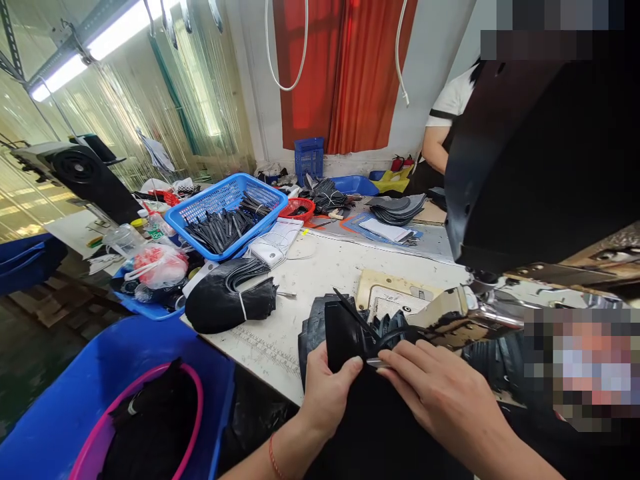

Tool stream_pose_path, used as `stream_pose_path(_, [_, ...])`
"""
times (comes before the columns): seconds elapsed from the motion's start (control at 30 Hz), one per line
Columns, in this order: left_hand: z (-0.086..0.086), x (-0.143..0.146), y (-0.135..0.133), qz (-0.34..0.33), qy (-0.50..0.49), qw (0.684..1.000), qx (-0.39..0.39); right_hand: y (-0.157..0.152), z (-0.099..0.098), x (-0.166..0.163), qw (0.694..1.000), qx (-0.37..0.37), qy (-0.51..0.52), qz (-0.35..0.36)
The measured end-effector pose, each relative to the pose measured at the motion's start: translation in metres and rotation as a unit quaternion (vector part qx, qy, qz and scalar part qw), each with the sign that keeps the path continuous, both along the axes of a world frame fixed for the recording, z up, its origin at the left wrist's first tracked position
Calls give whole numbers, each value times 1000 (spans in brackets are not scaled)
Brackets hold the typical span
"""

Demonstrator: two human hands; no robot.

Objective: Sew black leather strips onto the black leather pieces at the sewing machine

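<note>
Beside the machine (530, 160), the left hand (327, 390) pinches a black piece (341, 328), the right hand (440, 383) a tool (377, 363): close toolwork, I'd judge, wanting steadiness next.

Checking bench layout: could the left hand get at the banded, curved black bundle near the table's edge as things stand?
Probably yes: the bundle lies left of the left hand, with nothing tall showing between, though it would likely have to release the black piece it grips.
</note>
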State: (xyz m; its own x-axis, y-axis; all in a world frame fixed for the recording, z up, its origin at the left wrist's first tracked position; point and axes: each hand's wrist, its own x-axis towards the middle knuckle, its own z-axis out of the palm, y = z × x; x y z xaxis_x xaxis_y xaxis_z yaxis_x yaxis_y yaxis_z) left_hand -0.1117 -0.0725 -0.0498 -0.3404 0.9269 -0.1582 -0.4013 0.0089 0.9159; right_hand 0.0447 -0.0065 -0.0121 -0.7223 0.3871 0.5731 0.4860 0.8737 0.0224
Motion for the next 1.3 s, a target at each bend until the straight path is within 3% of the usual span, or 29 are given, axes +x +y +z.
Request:
stream_pose_path(0.13, [2, 0, 0, 6, 16, 1000, -1, 0, 3, 0, 1000, 5, 1, -6])
stream_pose_path(0.37, [5, 0, 0, -3, 30, 1000, -6, -4, -9, -4, 1000, -16, 14, -20])
stream_pose_path(0.57, [4, -3, -1, -6, -24, 1000, -19, -7, 5, 8, 997, -17, 37, -62])
stream_pose_path(0.73, [13, -7, 3, -43, -48, 997, -52, 0, 3, 3, 1000, -8, 11, 19])
stream_pose_path(0.87, [18, -8, 9, -27, -30, 998, -55, -2, 0, -8, 1000, 13, 5, 25])
stream_pose_path(1.0, [21, -9, 10, -8, -28, 999, -33, -24, 9, -8, 999, 41, -27, 19])
stream_pose_path(1.17, [25, -2, 3, -49, -5, 998, -39, -45, 17, 14, 998, 50, -26, 23])
stream_pose_path(1.3, [29, 12, 1, -105, 29, 994, -30, -32, 16, 30, 998, 65, 28, -2])
